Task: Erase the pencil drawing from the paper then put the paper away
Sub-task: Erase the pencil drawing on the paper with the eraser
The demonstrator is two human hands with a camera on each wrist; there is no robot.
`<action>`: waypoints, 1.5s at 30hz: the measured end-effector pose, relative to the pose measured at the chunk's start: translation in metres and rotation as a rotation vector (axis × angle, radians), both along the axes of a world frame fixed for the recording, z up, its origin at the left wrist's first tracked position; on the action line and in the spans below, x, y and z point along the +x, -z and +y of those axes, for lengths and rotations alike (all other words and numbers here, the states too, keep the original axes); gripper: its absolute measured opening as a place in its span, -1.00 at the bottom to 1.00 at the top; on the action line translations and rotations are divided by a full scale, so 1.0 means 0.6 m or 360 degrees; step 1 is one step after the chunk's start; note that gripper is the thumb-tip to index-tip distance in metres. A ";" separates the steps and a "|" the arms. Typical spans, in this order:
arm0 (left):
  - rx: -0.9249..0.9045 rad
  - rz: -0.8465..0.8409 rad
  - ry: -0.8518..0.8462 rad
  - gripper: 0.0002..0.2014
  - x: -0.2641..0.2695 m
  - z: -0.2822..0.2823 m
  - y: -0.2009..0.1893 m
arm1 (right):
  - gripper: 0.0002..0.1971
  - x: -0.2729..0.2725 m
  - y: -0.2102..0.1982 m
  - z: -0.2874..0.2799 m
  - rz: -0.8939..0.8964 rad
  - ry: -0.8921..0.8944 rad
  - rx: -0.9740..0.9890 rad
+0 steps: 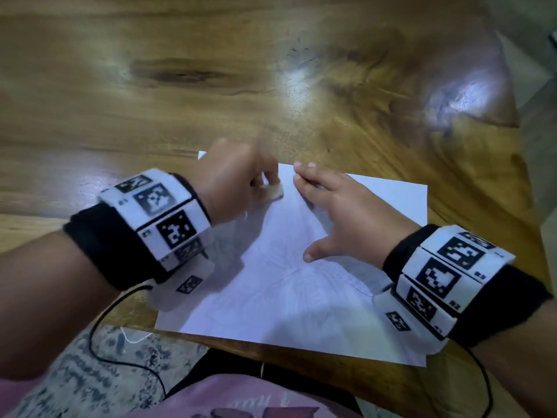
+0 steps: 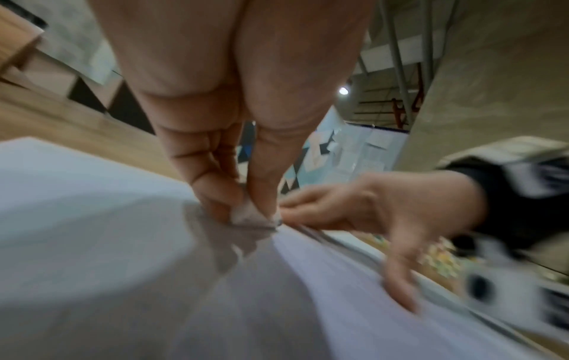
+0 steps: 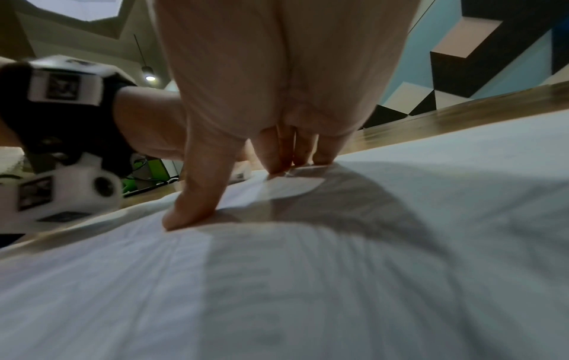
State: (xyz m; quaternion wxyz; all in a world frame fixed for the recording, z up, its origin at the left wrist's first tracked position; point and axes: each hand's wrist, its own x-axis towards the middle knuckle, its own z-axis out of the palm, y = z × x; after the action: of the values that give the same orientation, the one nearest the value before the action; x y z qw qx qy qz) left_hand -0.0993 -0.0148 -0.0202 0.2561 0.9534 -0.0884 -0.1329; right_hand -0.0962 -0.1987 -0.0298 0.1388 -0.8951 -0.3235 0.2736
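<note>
Pinching a small white eraser (image 1: 272,193), the left hand (image 1: 238,179) scrubs the white paper sheet (image 1: 301,297) while the right hand (image 1: 346,212), fingers spread flat, pins it to the wooden worktop (image 1: 211,86).

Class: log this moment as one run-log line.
left hand: rubbing eraser on paper | right hand: pressing paper flat

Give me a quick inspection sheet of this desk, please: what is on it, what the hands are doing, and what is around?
Surface: glossy wooden table, glare patches.
Job's things: white paper lying flat with faint pencil lines; small eraser on its far part.
Clutter: dark specks on the wood beyond the sheet.
Grippers: left hand pinches the eraser against the sheet; right hand presses flat, fingers spread, steadying it.
Cables: black wire hangs from the left wristband.
Surroundings: geometric patterned wall, ceiling lamp.
</note>
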 end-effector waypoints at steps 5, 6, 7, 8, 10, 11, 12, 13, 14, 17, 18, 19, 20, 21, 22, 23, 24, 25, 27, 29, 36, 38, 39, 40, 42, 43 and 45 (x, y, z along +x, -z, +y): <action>0.0021 0.0317 0.0262 -0.94 -0.051 0.010 -0.001 | 0.16 -0.005 -0.005 0.006 -0.0005 -0.0024 -0.0058; 0.0008 0.0245 0.0183 -0.98 -0.042 0.010 -0.001 | 0.16 -0.006 -0.006 0.006 -0.0016 -0.0022 -0.0065; 0.0001 0.0148 0.0076 -0.93 -0.030 0.008 0.000 | 0.16 -0.007 -0.006 0.007 -0.0023 -0.0020 -0.0073; 0.0001 0.0048 -0.0026 -0.90 -0.019 0.006 -0.001 | 0.16 -0.008 -0.007 0.008 -0.0027 -0.0018 -0.0081; 0.0003 -0.0050 -0.0058 -0.90 -0.010 0.005 -0.002 | 0.16 -0.008 -0.007 0.011 -0.0024 -0.0023 -0.0103; 0.0012 -0.0017 0.0035 -0.91 -0.017 0.006 -0.004 | 0.16 -0.007 -0.008 0.011 -0.0021 -0.0028 -0.0113; 0.0031 0.0070 0.0167 -0.88 -0.027 0.009 -0.004 | 0.17 -0.007 -0.008 0.011 -0.0023 -0.0029 -0.0118; 0.0057 0.0197 0.0276 -0.87 -0.040 0.011 -0.004 | 0.17 -0.007 -0.009 0.011 -0.0023 -0.0033 -0.0123; 0.0078 0.0313 0.0337 -0.89 -0.050 0.014 -0.005 | 0.17 -0.006 -0.009 0.011 -0.0025 -0.0035 -0.0126; 0.0024 0.0256 0.0197 -0.93 -0.041 0.017 -0.005 | 0.16 -0.008 -0.011 0.011 -0.0030 -0.0024 -0.0122; 0.0007 0.0103 0.0085 -0.92 -0.029 0.016 -0.003 | 0.16 -0.009 -0.011 0.012 -0.0035 -0.0025 -0.0128; 0.0022 -0.0033 -0.0006 -0.90 -0.020 0.015 -0.004 | 0.17 -0.009 -0.011 0.013 -0.0040 -0.0028 -0.0137; 0.0040 -0.0103 -0.0050 -0.89 -0.016 0.015 -0.003 | 0.17 -0.009 -0.011 0.014 -0.0044 -0.0028 -0.0144; 0.0051 -0.0108 -0.0035 -0.89 -0.019 0.017 -0.002 | 0.17 -0.009 -0.011 0.014 -0.0046 -0.0027 -0.0147; 0.0059 -0.0053 0.0040 -0.90 -0.029 0.022 -0.002 | 0.17 -0.008 -0.011 0.014 -0.0048 -0.0023 -0.0146; 0.0078 0.0041 0.0150 -0.87 -0.043 0.027 0.000 | 0.17 -0.008 -0.011 0.014 -0.0046 -0.0023 -0.0147; 0.0110 0.0144 0.0263 -0.84 -0.058 0.033 0.000 | 0.17 -0.008 -0.011 0.014 -0.0045 -0.0023 -0.0145; 0.0145 0.0237 0.0330 -0.83 -0.068 0.037 0.002 | 0.17 -0.008 -0.011 0.014 -0.0040 -0.0020 -0.0146; 0.0121 0.0285 0.0304 -0.88 -0.064 0.038 0.001 | 0.17 -0.010 -0.011 0.015 -0.0026 -0.0013 -0.0145; 0.0065 0.0124 0.0119 -0.97 -0.038 0.031 0.001 | 0.17 -0.011 -0.010 0.016 -0.0030 0.0000 -0.0140; 0.0082 0.0195 0.0256 -0.92 -0.060 0.040 0.005 | 0.17 -0.010 -0.013 0.016 -0.0033 0.0005 -0.0151; 0.0080 0.0245 0.0234 -0.91 -0.060 0.041 0.001 | 0.17 -0.012 -0.013 0.016 -0.0032 0.0009 -0.0149; 0.0052 0.0185 0.0156 -0.93 -0.051 0.038 0.000 | 0.17 -0.013 -0.014 0.017 -0.0034 0.0011 -0.0149; 0.0022 0.0081 0.0057 -0.95 -0.040 0.036 0.002 | 0.17 -0.014 -0.014 0.017 -0.0034 0.0013 -0.0149; -0.0007 -0.0090 -0.0085 -0.92 -0.025 0.031 0.004 | 0.17 -0.014 -0.014 0.018 -0.0036 0.0012 -0.0159; -0.0003 -0.0109 -0.0079 -0.92 -0.027 0.032 0.006 | 0.17 -0.014 -0.015 0.019 -0.0035 0.0008 -0.0167; 0.0051 -0.0010 0.0074 -0.89 -0.043 0.041 0.006 | 0.17 -0.014 -0.015 0.018 -0.0029 0.0014 -0.0178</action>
State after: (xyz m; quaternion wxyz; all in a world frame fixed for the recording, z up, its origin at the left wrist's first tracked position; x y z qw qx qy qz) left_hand -0.1253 0.0100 -0.0236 0.2373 0.9555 -0.1092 -0.1374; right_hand -0.1044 -0.1877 -0.0207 0.0867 -0.9053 -0.3051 0.2824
